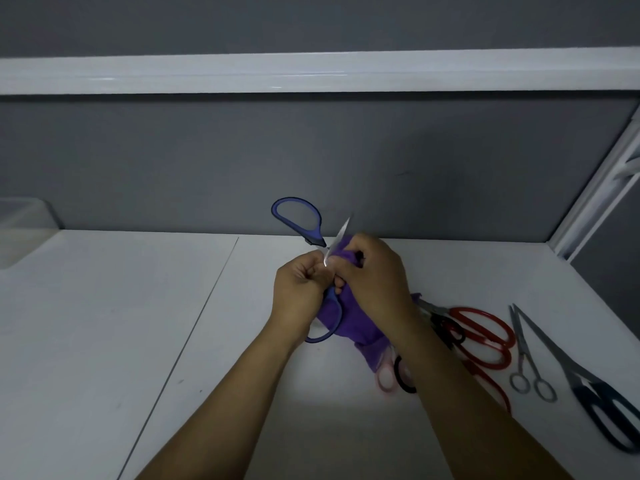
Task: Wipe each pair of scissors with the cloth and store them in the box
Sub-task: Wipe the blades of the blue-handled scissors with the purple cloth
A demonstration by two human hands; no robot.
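The left hand (301,285) is gripping the blue-handled scissors (313,239) with its fingers curled tight around the lower handle. It is holding them up above the white table (138,306), with the blades spread apart. The upper handle loop is sticking up and away from the hands, and one bare blade is pointing up beside it. The right hand (375,271) is closing its fingers around the purple cloth (360,327) and pressing it onto the other blade right at the scissors. The rest of the cloth is hanging down below them to the table. Just below and to the right of the blue-handled scissors, a pair with pink and black handles (398,370) is lying partly under the cloth's tail. Further right of them, red-handled scissors (498,344) are lying behind the right forearm. Small silver scissors (519,337) and large dark-handled scissors (599,400) are lying further right still. A translucent box (20,230) is sitting well to the left of the blue-handled scissors.
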